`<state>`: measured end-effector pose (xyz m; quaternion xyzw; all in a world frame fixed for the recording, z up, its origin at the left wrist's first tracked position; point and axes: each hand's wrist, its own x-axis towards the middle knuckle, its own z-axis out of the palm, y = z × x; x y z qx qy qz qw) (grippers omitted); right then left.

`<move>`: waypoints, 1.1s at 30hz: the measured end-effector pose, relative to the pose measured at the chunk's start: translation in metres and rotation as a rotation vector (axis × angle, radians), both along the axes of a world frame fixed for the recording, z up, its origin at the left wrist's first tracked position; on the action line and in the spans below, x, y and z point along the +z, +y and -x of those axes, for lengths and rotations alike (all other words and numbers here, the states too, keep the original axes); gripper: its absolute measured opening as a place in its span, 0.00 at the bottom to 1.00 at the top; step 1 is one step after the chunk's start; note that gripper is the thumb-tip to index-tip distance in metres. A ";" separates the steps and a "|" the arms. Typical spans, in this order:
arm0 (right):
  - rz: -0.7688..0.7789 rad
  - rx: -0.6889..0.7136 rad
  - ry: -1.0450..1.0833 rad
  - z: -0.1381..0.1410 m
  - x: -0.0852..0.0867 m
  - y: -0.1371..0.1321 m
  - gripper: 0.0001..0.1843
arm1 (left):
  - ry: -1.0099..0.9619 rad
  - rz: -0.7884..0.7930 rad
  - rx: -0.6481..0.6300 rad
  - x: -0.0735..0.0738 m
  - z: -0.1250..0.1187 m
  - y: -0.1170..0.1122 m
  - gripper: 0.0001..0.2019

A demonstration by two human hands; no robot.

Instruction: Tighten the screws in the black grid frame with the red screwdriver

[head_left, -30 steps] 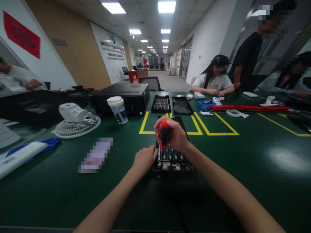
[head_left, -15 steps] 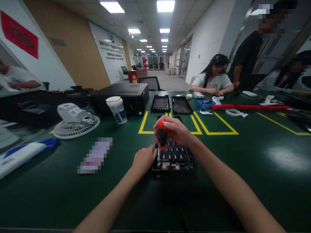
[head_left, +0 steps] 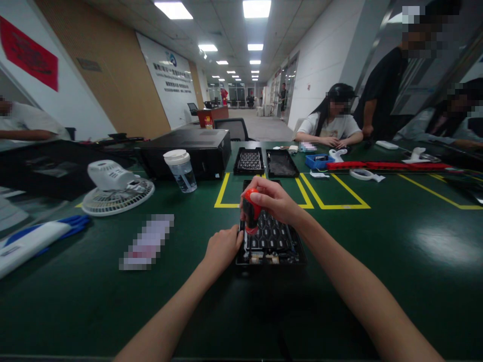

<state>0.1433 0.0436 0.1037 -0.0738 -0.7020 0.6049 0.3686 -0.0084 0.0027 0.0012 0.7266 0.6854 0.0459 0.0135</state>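
My right hand [head_left: 273, 202] is wrapped round the red and black handle of a screwdriver [head_left: 249, 212], held upright over the left side of a black tray-like unit [head_left: 275, 241] with rows of dark cells. My left hand [head_left: 222, 247] rests against the unit's left edge, fingers curled on it. The screwdriver's tip is hidden behind the handle and my hand.
The unit lies on a green table [head_left: 377, 261] marked with yellow tape boxes [head_left: 332, 201]. A white fan [head_left: 116, 187] and a lidded cup [head_left: 181, 171] stand at the left, beside a black case [head_left: 196, 151]. Two black trays [head_left: 264, 162] lie beyond. Other people sit at the far right.
My right hand has turned slightly on the screwdriver handle, fingers shifting over its red top. My left hand stays on the unit's edge.
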 end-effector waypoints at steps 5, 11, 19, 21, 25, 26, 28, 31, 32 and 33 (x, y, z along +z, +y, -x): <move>-0.017 -0.031 0.011 0.001 0.000 0.000 0.09 | 0.005 -0.006 0.002 -0.001 0.000 0.001 0.19; -0.047 -0.075 0.025 0.005 0.001 -0.002 0.12 | -0.001 0.020 0.011 0.001 -0.001 0.000 0.18; -0.078 -0.222 0.000 0.010 0.001 -0.008 0.14 | 0.002 0.046 0.016 0.005 -0.002 -0.001 0.19; -0.082 -0.277 -0.005 0.011 0.000 -0.008 0.15 | 0.000 0.048 0.020 0.006 -0.003 -0.001 0.19; -0.086 -0.354 -0.003 0.013 -0.002 -0.008 0.17 | 0.003 0.075 0.041 0.010 -0.005 -0.003 0.18; -0.088 -0.364 0.002 0.014 -0.002 -0.009 0.18 | 0.004 0.082 0.048 0.011 -0.005 -0.003 0.18; -0.095 -0.386 0.011 0.015 -0.002 -0.009 0.18 | 0.005 0.084 0.055 0.011 -0.005 -0.003 0.18; -0.121 -0.442 0.014 0.015 -0.002 -0.010 0.19 | 0.006 0.069 0.041 0.009 -0.005 -0.003 0.18; -0.130 -0.462 0.011 0.015 -0.002 -0.010 0.19 | 0.008 0.068 0.038 0.009 -0.004 -0.003 0.18; -0.137 -0.477 0.008 0.015 -0.003 -0.010 0.19 | 0.010 0.067 0.036 0.008 -0.004 -0.003 0.19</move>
